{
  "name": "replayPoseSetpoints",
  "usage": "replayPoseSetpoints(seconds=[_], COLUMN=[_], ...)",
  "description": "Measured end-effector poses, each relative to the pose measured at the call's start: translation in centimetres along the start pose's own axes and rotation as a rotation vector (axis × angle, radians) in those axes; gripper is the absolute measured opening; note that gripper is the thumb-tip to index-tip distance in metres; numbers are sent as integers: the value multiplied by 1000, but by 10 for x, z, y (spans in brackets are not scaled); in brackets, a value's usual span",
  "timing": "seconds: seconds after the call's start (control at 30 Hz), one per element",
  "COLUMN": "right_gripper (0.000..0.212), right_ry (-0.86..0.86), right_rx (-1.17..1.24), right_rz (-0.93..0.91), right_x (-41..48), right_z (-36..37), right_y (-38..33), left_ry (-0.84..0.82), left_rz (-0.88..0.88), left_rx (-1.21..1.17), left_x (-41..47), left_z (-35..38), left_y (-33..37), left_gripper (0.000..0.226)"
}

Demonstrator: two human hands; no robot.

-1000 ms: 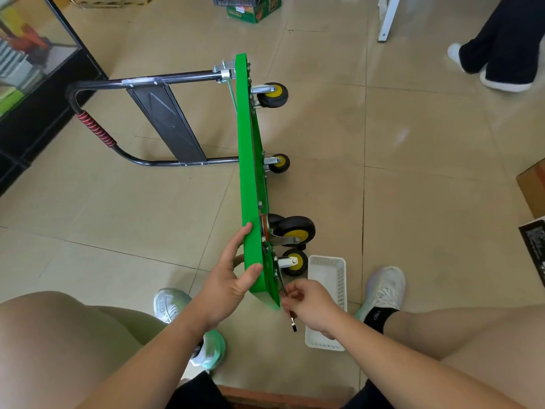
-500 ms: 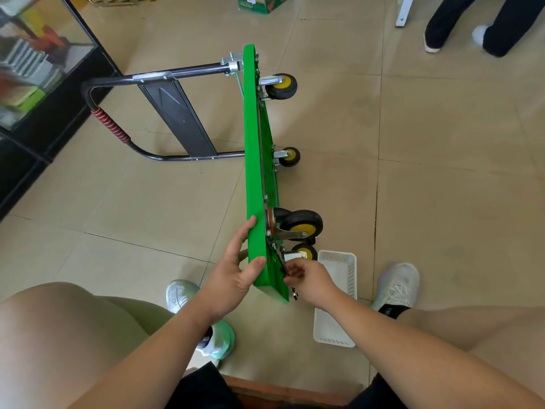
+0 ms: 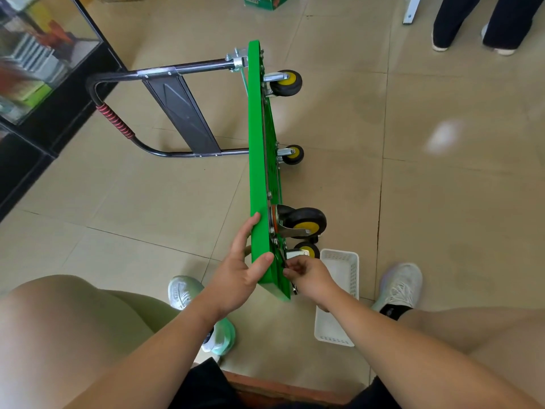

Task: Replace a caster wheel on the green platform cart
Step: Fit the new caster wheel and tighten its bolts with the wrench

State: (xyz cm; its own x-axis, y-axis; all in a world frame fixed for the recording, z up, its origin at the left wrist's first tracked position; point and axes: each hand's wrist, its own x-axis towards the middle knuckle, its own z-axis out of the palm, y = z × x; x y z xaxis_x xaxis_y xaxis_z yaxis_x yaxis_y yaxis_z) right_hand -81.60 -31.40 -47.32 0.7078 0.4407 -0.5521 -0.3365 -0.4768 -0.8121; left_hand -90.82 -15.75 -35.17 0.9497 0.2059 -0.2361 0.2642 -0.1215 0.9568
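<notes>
The green platform cart [image 3: 259, 172] stands on its side edge on the floor, its underside facing right and its black handle [image 3: 124, 125] lying out to the left. Several black-and-yellow caster wheels stick out to the right; the big swivel caster [image 3: 303, 222] is the nearest upper one, with a smaller caster [image 3: 308, 250] just below it. My left hand [image 3: 244, 267] grips the cart's near edge. My right hand [image 3: 309, 276] holds a thin metal wrench [image 3: 290, 278] against the underside beside the small near caster. The fastener under it is hidden.
A white plastic basket [image 3: 339, 299] lies on the tiles right of the cart, between my hand and my right shoe [image 3: 398, 286]. My left shoe [image 3: 185, 290] is left of the cart. A glass cabinet [image 3: 38, 69] stands far left. Another person's legs [image 3: 483, 22] are at top right.
My right hand with the wrench has moved up along the cart's underside toward the small near caster. The camera has shifted a little. My left hand keeps its grip.
</notes>
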Motion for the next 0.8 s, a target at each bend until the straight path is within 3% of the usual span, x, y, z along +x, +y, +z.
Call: replayPoseSetpoints(seconds=[0.5, 0.8], right_gripper=[2, 5], right_ry=[10, 22], right_rx=[88, 161], right_rz=[78, 156], right_x=[-15, -28], right_z=[9, 12], right_y=[-6, -14], left_ry=[-35, -45], left_rz=[7, 14], left_rx=[3, -50], left_x=[0, -1], left_z=[-5, -2], left_y=[-7, -11], left_gripper=[78, 73])
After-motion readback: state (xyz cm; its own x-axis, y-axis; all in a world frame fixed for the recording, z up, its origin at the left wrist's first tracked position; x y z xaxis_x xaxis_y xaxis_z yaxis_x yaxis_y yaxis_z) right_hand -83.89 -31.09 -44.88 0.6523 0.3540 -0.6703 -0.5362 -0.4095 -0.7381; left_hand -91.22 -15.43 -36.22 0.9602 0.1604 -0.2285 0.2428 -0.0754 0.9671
